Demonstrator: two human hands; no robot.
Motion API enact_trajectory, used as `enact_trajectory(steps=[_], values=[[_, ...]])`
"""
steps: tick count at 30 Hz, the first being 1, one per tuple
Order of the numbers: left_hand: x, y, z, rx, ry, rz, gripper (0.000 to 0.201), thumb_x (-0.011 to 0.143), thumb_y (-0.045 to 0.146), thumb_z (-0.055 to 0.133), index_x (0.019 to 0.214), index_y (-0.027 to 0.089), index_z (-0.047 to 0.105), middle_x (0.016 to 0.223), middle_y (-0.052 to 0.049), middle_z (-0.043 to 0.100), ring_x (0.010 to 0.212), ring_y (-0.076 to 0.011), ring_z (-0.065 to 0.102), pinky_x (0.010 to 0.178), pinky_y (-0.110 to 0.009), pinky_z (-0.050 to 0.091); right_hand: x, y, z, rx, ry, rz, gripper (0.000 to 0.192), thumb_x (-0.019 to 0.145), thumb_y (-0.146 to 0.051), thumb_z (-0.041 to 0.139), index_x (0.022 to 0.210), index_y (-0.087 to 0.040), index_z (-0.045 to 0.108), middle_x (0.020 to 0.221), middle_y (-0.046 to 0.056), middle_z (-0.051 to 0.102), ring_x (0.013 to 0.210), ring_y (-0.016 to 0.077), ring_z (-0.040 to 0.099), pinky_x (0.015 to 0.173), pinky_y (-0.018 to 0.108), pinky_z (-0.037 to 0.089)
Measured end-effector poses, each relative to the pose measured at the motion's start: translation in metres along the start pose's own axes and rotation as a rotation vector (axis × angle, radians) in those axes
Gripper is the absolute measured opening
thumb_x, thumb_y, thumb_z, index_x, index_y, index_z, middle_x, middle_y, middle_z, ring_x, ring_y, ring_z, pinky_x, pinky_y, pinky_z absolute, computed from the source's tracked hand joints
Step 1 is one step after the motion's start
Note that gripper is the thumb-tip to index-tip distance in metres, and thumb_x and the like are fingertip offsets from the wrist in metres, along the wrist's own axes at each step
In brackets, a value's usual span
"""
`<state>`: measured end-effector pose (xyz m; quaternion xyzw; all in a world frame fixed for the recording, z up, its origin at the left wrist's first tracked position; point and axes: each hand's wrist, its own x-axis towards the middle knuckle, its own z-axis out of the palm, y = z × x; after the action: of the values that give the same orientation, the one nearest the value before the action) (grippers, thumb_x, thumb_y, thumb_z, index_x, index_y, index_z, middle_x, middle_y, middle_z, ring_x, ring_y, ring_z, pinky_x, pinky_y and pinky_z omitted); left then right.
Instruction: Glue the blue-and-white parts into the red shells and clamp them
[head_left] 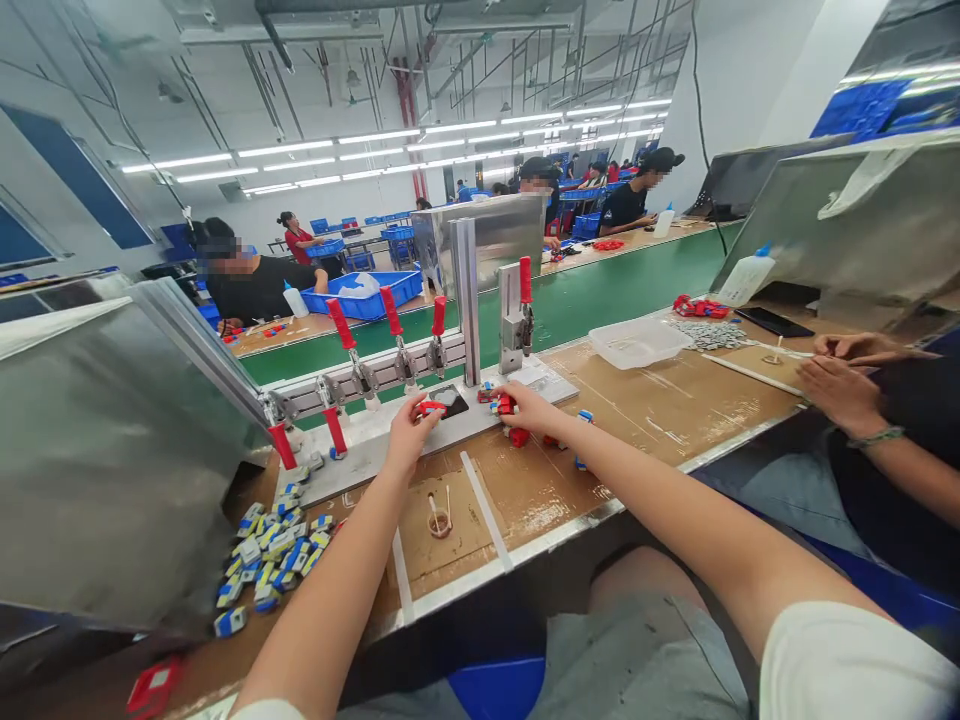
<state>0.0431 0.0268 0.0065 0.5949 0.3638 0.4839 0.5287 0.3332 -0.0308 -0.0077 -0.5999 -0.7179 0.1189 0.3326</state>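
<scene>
Centre of frame: left hand [411, 432] extended to the metal fixture plate [375, 445], fingertips pinched on a small red part [432, 407] held at the near edge of a dark recess [452, 400] in the plate, the part projecting just beyond the fingertips toward the right. Just right of centre: right hand [527, 405] resting on the same plate, fingers curled over a second red part [503, 404], this part lying under and just left of the fingertips; grasped or merely touched, cannot tell. Further red and blue pieces [517, 436] on the brown worktop [660, 400] directly below the right hand, touching or nearly touching its heel. Behind the plate, a row of red-handled toggle clamps [390, 330], handles tilted up and left, and one upright clamp [519, 315] beside a vertical aluminium post [466, 300]. Lower left: heap of blue, white and yellow components [274, 555], well apart from both hands. Lower centre: small brown cup holding sticks [439, 520], between two white tape strips. Right of centre: clear plastic tray [637, 342]. Right edge: hands of a neighbouring person [844, 385], one wrist with a green bracelet, at work beside scattered grey pieces [712, 335].
</scene>
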Motion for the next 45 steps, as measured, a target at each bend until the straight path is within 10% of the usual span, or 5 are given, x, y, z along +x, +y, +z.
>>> enact_trajectory(steps=[7,12,18,32,45], values=[[0.055,-0.029,0.039,0.154,-0.019,0.094,0.053,0.070,0.039,0.088,0.116,0.018,0.072,0.117,-0.013,0.078,0.113,-0.0269,0.071,0.107,-0.042,0.051,0.022,-0.006,-0.008,0.057,0.159,0.009,0.040,0.080,-0.022,0.079,0.118,-0.015,0.072,0.116,0.013,0.068,0.111,0.0279,0.065,0.105,0.045,0.052],[0.070,-0.049,0.037,0.243,0.040,0.086,0.051,0.077,0.042,0.084,0.120,0.021,0.067,0.114,-0.011,0.078,0.111,-0.0270,0.071,0.107,-0.044,0.050,0.094,-0.085,-0.051,0.416,0.387,-0.150,0.046,0.091,-0.036,0.069,0.133,-0.018,0.064,0.129,0.012,0.070,0.114,0.0237,0.067,0.100,0.040,0.054],[0.084,-0.051,0.031,0.314,0.037,0.042,0.048,0.084,0.044,0.080,0.122,0.018,0.063,0.114,-0.014,0.078,0.109,-0.0263,0.072,0.105,-0.041,0.050,0.148,-0.162,-0.074,0.504,0.213,-0.326,0.036,0.098,-0.047,0.058,0.115,-0.017,0.070,0.110,0.008,0.074,0.104,0.0216,0.067,0.098,0.037,0.052],[0.080,-0.056,0.026,0.336,0.048,0.040,0.043,0.086,0.041,0.080,0.123,0.021,0.069,0.123,-0.012,0.077,0.118,-0.0297,0.068,0.107,-0.040,0.048,0.041,-0.129,0.005,0.299,0.508,-0.538,0.023,0.109,-0.027,0.047,0.110,-0.025,0.069,0.120,0.012,0.075,0.138,0.0250,0.063,0.115,0.049,0.052],[0.078,-0.052,0.027,0.456,0.040,0.077,0.039,0.092,0.035,0.071,0.129,0.023,0.067,0.127,-0.010,0.077,0.122,-0.0309,0.068,0.110,-0.042,0.046,0.020,-0.101,0.047,0.289,0.490,-0.462,0.025,0.108,-0.030,0.048,0.118,-0.025,0.070,0.133,0.014,0.071,0.151,0.0275,0.052,0.122,0.053,0.046]])
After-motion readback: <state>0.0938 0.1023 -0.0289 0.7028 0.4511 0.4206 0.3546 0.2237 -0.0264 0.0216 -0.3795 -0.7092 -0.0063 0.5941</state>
